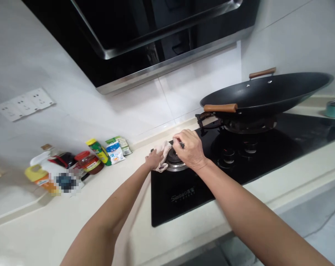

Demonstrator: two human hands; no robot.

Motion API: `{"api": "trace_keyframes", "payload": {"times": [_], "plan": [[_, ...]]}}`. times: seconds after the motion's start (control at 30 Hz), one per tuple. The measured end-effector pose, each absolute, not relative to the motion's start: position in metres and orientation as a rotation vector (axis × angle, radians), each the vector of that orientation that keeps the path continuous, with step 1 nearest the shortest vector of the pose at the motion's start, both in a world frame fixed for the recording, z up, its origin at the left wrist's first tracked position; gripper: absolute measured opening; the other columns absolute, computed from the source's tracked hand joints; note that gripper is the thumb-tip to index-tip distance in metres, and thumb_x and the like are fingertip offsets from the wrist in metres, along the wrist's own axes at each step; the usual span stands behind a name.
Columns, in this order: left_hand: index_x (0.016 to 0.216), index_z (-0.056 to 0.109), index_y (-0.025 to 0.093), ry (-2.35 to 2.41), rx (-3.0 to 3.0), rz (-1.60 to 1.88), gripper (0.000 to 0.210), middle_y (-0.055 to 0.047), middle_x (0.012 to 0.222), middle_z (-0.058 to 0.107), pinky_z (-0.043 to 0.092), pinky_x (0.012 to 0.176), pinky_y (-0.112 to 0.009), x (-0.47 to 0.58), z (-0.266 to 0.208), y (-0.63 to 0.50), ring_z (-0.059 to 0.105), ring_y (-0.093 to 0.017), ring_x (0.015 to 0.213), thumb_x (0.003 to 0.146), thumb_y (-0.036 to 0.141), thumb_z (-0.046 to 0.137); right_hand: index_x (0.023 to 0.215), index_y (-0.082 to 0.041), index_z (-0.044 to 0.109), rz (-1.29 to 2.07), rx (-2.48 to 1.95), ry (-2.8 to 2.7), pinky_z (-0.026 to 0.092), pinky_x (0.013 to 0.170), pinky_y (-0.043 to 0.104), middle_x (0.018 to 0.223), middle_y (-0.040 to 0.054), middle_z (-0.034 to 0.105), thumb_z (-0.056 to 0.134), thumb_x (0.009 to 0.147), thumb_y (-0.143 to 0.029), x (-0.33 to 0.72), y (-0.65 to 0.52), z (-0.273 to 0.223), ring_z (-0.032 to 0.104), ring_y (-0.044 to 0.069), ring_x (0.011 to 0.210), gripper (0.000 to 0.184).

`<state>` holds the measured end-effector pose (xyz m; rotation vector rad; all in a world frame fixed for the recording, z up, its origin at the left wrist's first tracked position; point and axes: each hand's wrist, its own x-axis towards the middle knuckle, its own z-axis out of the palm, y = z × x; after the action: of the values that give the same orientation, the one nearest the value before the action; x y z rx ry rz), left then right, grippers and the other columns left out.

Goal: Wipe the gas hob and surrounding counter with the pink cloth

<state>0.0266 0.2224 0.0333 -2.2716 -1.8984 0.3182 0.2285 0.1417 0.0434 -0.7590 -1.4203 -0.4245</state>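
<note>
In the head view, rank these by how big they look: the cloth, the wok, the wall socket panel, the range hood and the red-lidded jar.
1. Range hood, though cut off by the frame
2. Wok
3. Wall socket panel
4. Red-lidded jar and cloth: too alike to rank

Half-hidden burner (175, 165); cropped range hood (145, 35)

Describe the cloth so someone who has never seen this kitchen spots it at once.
Find the black glass stove below the range hood, then its left burner, the one without the wok. The cloth lies bunched against that burner's left side, with the left hand on it. It is pale, soft and crumpled, unlike the dark, hard burner beside it.
</note>
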Motion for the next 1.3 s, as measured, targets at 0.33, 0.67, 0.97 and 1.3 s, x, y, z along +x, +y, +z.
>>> {"api": "trace_keyframes", "payload": {"times": [0.33,0.67,0.97,1.3], "plan": [[0.153,0.040,0.035,-1.884,-2.335,0.221,0.051,-0.013,0.161,0.031,0.035,0.111,-0.056,0.026,0.019,0.100,0.034,-0.034,0.145,0.104,0.046,0.034,0.077,-0.021,0.057,-0.270,-0.859,-1.464,0.037,0.079,0.032,0.077,0.0015,0.064,0.051,0.089,-0.014,0.223,0.149,0.026,0.057,0.018,0.079,0.015],[0.141,0.057,0.040,-1.399,-2.734,-0.144,0.045,-0.007,0.157,0.041,0.032,0.114,-0.056,0.039,0.012,0.009,0.039,-0.035,0.141,0.098,0.050,0.049,0.077,-0.022,0.059,-0.251,-0.901,-1.584,0.037,0.079,0.033,0.076,0.0021,0.063,0.051,0.090,-0.018,0.217,0.150,0.007,0.057,0.018,0.078,0.015],[0.137,0.061,0.041,-1.551,-2.709,-0.246,0.039,-0.001,0.159,0.042,0.036,0.115,-0.048,-0.042,0.010,-0.039,0.042,-0.029,0.142,0.099,0.036,0.052,0.075,-0.022,0.059,-0.199,-0.907,-1.600,0.038,0.076,0.032,0.074,0.0011,0.063,0.053,0.089,-0.020,0.216,0.148,0.001,0.057,0.017,0.074,0.015],[0.130,0.064,0.038,-1.724,-2.518,-0.201,0.037,-0.002,0.149,0.052,0.037,0.112,-0.048,-0.078,0.001,-0.008,0.046,-0.028,0.137,0.094,0.033,0.053,0.076,-0.022,0.059,-0.092,-0.753,-1.711,0.042,0.078,0.033,0.073,0.0008,0.062,0.052,0.091,-0.019,0.190,0.123,0.004,0.056,0.017,0.072,0.017]]}}
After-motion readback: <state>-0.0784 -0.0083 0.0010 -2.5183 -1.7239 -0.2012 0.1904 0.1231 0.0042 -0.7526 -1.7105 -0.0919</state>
